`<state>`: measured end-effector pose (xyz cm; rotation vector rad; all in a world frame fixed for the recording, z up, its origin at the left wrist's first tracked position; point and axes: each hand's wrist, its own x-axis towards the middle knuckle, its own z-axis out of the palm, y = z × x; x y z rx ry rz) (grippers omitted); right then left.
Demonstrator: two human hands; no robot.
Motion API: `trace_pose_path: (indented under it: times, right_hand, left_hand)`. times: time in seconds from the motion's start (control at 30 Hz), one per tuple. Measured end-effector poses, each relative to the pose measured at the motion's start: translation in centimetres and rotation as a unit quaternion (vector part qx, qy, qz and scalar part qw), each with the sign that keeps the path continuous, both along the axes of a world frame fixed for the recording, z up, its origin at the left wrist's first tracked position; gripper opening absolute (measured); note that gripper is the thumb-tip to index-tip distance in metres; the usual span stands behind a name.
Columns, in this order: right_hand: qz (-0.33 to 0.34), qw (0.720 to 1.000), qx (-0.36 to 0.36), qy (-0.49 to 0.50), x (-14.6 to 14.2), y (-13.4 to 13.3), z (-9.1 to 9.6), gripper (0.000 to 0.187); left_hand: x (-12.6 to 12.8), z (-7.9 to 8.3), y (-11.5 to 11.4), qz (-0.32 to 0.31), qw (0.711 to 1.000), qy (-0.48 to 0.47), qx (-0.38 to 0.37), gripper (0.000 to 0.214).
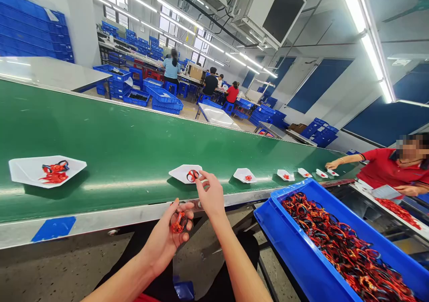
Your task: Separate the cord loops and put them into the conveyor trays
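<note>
Left hand [164, 239]: palm up, fingers curled round a small red-and-black wire loop [178, 222], clamping it against the palm.
Right hand [211, 197]: empty, thumb and forefinger spread apart, fingertips [200, 181] just beside a white paper tray [177, 173] on the belt; contact cannot be told.
Loop's place: in the left hand, above the steel belt edge [100, 217], partly hidden by the fingers.
Handling: likely light, soft and springy, and prone to snagging; the thick red part looks the surest hold.
Direction: compact and rounded, with no clear long axis; which way it points cannot be told.
Nearby: a red-and-black loop [192, 175] lies on that tray. A blue plastic crate [301, 195] at right brims with tangled red-and-black wire loops [342, 244].
Belt: a green conveyor belt [100, 127] carries a row of white trays, towards a co-worker's hand [331, 165] in a red shirt [382, 168].
</note>
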<state>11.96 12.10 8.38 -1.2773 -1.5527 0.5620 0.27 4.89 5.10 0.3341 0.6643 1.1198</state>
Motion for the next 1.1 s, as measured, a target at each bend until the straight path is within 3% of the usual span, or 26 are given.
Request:
trace_pose_path:
  times: [0.07,0.2,0.33,0.53,0.73,0.83,0.93,1.0,1.1]
  right_hand:
    - [0.013,1.0,-0.004,-0.009,0.0,-0.9,0.2,0.029]
    - [0.063,0.996,-0.07,-0.001,0.3,-5.8,0.3,0.022]
    - [0.072,0.991,-0.109,-0.034,0.0,-9.7,-0.8,0.017]
    - [0.031,0.992,-0.101,-0.071,-0.6,-10.1,-2.8,0.015]
    - [0.068,0.974,-0.172,0.131,0.0,-9.6,-3.3,0.014]
    - [0.085,0.909,-0.261,0.314,0.7,-9.5,-3.4,0.021]
    - [0.104,0.792,-0.329,0.505,1.5,-9.5,-3.6,0.027]
    - [0.115,0.727,-0.352,0.578,1.9,-9.4,-3.8,0.03]
    - [0.127,0.668,-0.369,0.634,2.2,-9.2,-4.2,0.031]
  left_hand:
    - [-0.3,0.1,0.1,0.006,1.0,-0.008,-0.001,0.037]
    - [-0.4,0.1,0.3,0.019,1.0,-0.013,0.014,0.04]
    - [0.2,0.1,0.1,0.033,0.999,-0.001,0.018,0.044]
    - [0.8,0.3,-0.9,0.05,0.997,0.053,0.031,0.052]
    - [0.6,0.3,-1.2,0.017,0.996,0.071,0.05,0.054]
    - [0.8,0.5,-1.2,-0.006,0.995,0.075,0.071,0.054]
    - [0.9,0.9,-1.3,-0.02,0.994,0.069,0.08,0.052]
    - [0.9,1.1,-1.4,-0.018,0.995,0.061,0.072,0.05]
    - [0.8,1.2,-1.3,-0.018,0.997,0.044,0.062,0.05]
